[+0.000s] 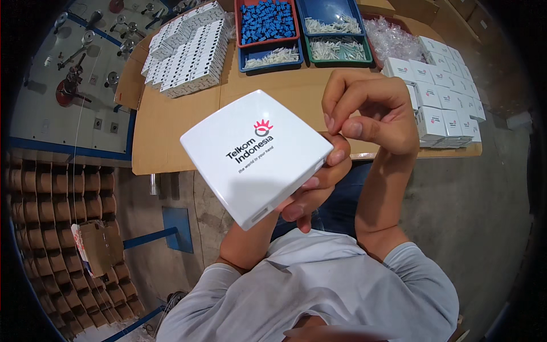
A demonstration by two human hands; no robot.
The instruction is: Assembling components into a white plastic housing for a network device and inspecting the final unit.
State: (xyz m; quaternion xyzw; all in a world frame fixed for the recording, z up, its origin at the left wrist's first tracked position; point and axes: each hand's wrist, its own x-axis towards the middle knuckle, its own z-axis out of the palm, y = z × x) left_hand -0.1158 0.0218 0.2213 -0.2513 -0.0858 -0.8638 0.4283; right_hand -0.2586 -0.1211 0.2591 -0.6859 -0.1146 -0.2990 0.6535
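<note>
A white square plastic box (250,165) with rounded edges and a red and dark printed logo is held up, tilted, in front of my chest. My left hand (319,194) grips it from underneath and along its right side, so most of the palm is hidden behind it. A small slot shows in the edge at its lowest corner. Close to the box's right corner, my right hand (379,111) has thumb and fingertips pinched together. Whatever sits in that pinch is too small to make out.
Across the cardboard-covered table (171,137) stand a red tray (268,43) of blue parts, a blue tray (270,65) and a green tray (342,61) of slim white pieces. White boxes (191,54) are stacked left, others (439,97) right, near clear plastic bags (393,40).
</note>
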